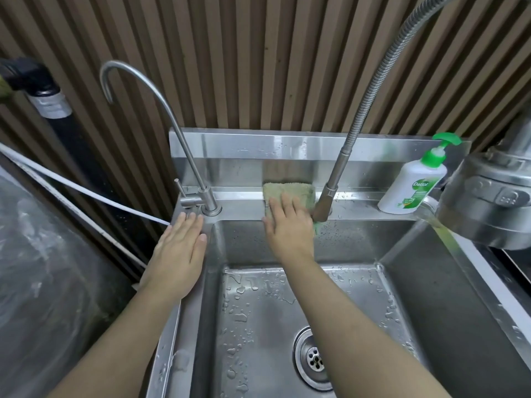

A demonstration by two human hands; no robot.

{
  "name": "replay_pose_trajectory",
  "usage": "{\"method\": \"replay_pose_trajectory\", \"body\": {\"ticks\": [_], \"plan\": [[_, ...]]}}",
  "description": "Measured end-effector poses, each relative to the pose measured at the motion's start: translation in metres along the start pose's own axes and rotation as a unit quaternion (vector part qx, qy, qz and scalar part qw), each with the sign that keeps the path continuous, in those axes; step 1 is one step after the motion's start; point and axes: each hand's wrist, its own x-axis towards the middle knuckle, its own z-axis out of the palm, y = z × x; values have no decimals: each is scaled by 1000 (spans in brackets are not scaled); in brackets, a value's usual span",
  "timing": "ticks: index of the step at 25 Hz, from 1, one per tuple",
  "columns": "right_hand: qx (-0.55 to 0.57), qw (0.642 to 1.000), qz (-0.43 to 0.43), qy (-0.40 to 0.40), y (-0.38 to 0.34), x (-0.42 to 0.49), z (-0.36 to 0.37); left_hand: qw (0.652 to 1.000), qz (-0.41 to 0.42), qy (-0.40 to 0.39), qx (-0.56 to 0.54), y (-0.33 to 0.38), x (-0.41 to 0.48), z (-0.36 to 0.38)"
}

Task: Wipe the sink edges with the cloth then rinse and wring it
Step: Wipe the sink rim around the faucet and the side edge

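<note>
A folded pale green cloth lies flat on the back ledge of the steel sink, between the two taps. My right hand presses down on the cloth with flat fingers, covering its near half. My left hand rests flat and empty on the sink's left rim, just in front of the thin gooseneck tap. The basin floor is wet with drops around the drain.
A flexible-hose tap rises just right of the cloth. A white soap bottle with a green pump stands on the ledge at the right. A metal pot overhangs the right edge. A white hose runs at the left.
</note>
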Motion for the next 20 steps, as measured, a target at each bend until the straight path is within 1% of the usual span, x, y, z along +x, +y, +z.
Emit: {"method": "replay_pose_trajectory", "body": {"ticks": [1, 2, 3, 4, 5, 6, 7, 8, 9, 10, 11, 12, 13, 14, 16, 17, 18, 19, 20], "plan": [[75, 996, 10, 52, -4, -4, -1, 1000, 2, 1, 0, 0, 0, 0], [173, 977, 44, 113, -8, -8, -5, 1000, 6, 6, 1, 0, 1, 0], [295, 937, 110, 152, -14, -10, -12, 1000, 11, 14, 6, -1, 1, 0], [434, 869, 165, 174, -22, -14, -24, 1000, 16, 20, 12, -1, 2, 0], [547, 789, 190, 205, -31, -14, -36, 999, 20, 24, 19, -2, 2, 0], [600, 749, 169, 225, -40, -8, -46, 999, 22, 27, 24, -2, 2, 1], [592, 769, 104, 218, -47, 3, -55, 999, 21, 29, 24, -3, 2, 1], [524, 832, 12, 182, -53, 17, -61, 999, 19, 30, 22, -3, 2, 0], [388, 908, -94, 130, -55, 34, -59, 999, 17, 29, 20, -2, 2, 0], [214, 957, -170, 92, -50, 52, -52, 999, 15, 29, 18, -1, 2, 0], [66, 969, -216, 100, -43, 72, -43, 999, 15, 30, 15, 0, 2, 0], [-33, 957, -257, 131, -39, 88, -33, 999, 14, 31, 13, 0, 2, 0], [-98, 934, -304, 159, -41, 99, -28, 999, 13, 32, 12, 0, 2, 0], [-135, 909, -354, 173, -50, 104, -26, 999, 12, 34, 11, 0, 3, 0], [-209, 853, -448, 165, -77, 113, -24, 999, 10, 37, 11, -1, 4, 1], [-250, 820, -487, 167, -88, 115, -22, 999, 7, 39, 10, -1, 4, 1], [-277, 797, -511, 166, -94, 115, -20, 999, 4, 39, 8, -1, 4, 0], [-286, 785, -525, 158, -95, 115, -18, 999, -2, 37, 4, -1, 3, 0], [-289, 782, -534, 140, -91, 115, -18, 999, -6, 36, 0, -1, 2, -1]]}}
